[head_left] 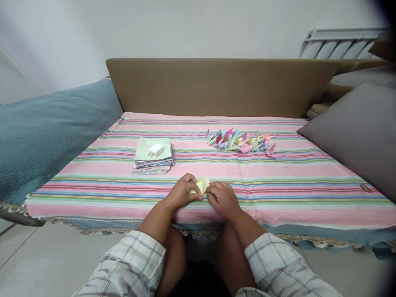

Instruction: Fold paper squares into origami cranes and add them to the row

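Note:
A small pale yellow piece of folded paper (202, 185) is held between my two hands, close to the front edge of the striped cloth (102, 181). My left hand (185, 190) grips its left side between thumb and fingers. On the opposite side, the curled fingers of my right hand (223, 198) pinch the paper's edge. Parts of the paper are hidden behind my fingers. Beyond my right hand lie several folded paper cranes (244, 142) in many colours, grouped together.
To the left stands a stack of square paper sheets (142, 149) with a white plug adapter (156, 149) on top. A grey cushion (355, 132) leans at the right, and a brown backrest (216, 87) rises behind. A small brown item (366, 188) lies at the right.

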Demonstrator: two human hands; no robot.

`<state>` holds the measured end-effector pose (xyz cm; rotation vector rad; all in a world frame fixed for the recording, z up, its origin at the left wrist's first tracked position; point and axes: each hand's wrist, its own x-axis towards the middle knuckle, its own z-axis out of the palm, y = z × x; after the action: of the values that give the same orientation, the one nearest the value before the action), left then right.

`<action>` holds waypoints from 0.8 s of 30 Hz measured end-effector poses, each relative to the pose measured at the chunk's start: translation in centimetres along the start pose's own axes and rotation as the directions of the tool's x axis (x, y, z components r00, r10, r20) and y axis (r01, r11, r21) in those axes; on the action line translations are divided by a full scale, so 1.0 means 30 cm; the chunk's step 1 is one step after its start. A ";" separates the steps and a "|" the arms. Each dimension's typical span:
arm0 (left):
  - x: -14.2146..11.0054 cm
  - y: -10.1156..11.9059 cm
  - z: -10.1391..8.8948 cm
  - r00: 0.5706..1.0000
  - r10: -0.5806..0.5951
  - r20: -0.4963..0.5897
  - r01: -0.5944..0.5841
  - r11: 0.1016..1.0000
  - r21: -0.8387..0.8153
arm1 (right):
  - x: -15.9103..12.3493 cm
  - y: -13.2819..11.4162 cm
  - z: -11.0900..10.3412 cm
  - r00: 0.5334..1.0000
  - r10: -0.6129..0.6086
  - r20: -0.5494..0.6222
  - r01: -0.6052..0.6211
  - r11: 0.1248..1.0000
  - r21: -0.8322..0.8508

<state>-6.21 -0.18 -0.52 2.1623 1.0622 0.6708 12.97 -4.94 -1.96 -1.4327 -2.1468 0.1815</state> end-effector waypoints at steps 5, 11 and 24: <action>0.000 0.005 -0.002 1.000 -0.022 0.000 0.022 1.000 0.008 | -0.022 0.000 -0.010 0.998 -0.057 -0.001 0.057 0.998 0.005; -0.001 0.020 -0.013 1.000 -0.026 -0.013 0.026 1.000 -0.012 | -0.038 0.003 -0.022 0.990 -0.136 0.040 0.137 0.989 -0.046; 0.010 0.016 -0.005 1.000 0.023 0.000 -0.023 0.994 0.111 | -0.039 0.003 -0.018 0.987 -0.159 0.013 0.160 0.987 -0.020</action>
<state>-5.91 -0.12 -0.01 2.2723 1.1008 0.6369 13.65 -6.05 -1.95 -1.2665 -2.2668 0.1080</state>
